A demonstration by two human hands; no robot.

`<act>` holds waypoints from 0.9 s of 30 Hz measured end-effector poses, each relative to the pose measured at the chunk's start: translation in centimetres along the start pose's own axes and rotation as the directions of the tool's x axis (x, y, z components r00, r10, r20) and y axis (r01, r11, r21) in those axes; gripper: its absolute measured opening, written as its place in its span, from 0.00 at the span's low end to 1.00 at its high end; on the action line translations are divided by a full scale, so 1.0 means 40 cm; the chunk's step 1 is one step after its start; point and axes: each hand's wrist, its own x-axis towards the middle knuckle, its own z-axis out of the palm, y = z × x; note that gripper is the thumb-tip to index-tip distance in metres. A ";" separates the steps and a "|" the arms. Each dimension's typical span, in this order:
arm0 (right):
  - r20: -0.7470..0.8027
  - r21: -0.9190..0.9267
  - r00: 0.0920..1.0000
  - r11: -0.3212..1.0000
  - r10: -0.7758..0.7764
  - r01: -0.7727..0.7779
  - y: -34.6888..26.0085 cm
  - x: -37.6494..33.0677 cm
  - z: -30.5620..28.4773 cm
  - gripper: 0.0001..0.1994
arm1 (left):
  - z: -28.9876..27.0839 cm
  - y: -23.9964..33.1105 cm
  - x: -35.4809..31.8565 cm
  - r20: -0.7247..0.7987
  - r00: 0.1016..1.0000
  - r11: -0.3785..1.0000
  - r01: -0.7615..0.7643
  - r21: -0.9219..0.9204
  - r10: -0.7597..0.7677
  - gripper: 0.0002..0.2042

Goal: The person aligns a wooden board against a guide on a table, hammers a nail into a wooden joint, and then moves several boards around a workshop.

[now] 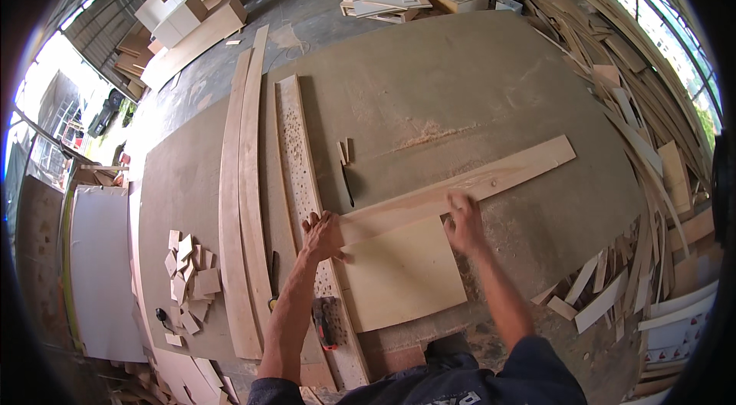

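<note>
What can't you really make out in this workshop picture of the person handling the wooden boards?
Head view only:
- Right hand: blurred, so its grip on the long pale wooden plank is unclear.
- Left hand: covers the plank's near end and a corner of the square pale plywood sheet.
- Small red and black tool: too small to identify.
- Heap of wood strips: bent by the fisheye rim.

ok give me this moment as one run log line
left hand flat on long plank end | right hand pressing plank | square panel below, touching | workbench
</note>
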 end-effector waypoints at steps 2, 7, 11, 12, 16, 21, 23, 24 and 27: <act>-0.088 0.086 0.993 0.993 -0.080 0.087 -0.124 -0.171 0.013 0.32 | -0.005 0.006 -0.002 0.018 1.000 1.000 0.014 -0.016 -0.014 0.61; 0.274 0.075 0.958 0.995 -0.084 0.066 -0.342 -0.471 0.030 0.33 | 0.019 0.034 0.022 -0.014 1.000 0.999 -0.014 -0.036 0.013 0.61; 0.211 0.128 0.975 0.991 -0.075 0.049 -0.378 -0.474 0.076 0.30 | 0.062 -0.065 -0.010 -0.092 0.995 0.986 -0.041 -0.159 0.026 0.61; 0.216 0.119 0.974 0.992 -0.064 0.039 -0.373 -0.475 0.081 0.30 | 0.049 -0.044 0.001 -0.087 0.996 0.985 -0.050 -0.167 0.036 0.61; 0.216 0.085 0.976 0.996 -0.040 0.022 -0.368 -0.471 0.070 0.29 | 0.030 -0.011 0.010 0.027 0.999 0.994 0.028 -0.105 -0.025 0.61; 0.205 0.046 0.978 0.999 -0.028 0.019 -0.362 -0.428 0.084 0.28 | -0.028 0.015 0.050 0.068 0.997 0.996 0.053 -0.077 -0.048 0.61; 0.174 0.060 0.984 0.998 -0.045 0.035 -0.357 -0.410 0.098 0.27 | -0.036 0.006 0.069 0.092 0.993 0.996 0.072 -0.051 -0.067 0.61; 0.176 0.056 0.983 0.998 -0.042 0.033 -0.352 -0.404 0.103 0.27 | -0.033 0.000 0.079 0.094 0.994 0.996 0.069 -0.055 -0.064 0.61; 0.147 0.067 0.988 0.997 -0.052 0.042 -0.351 -0.384 0.110 0.26 | -0.024 -0.027 0.096 -0.004 1.000 0.994 -0.024 -0.109 0.024 0.59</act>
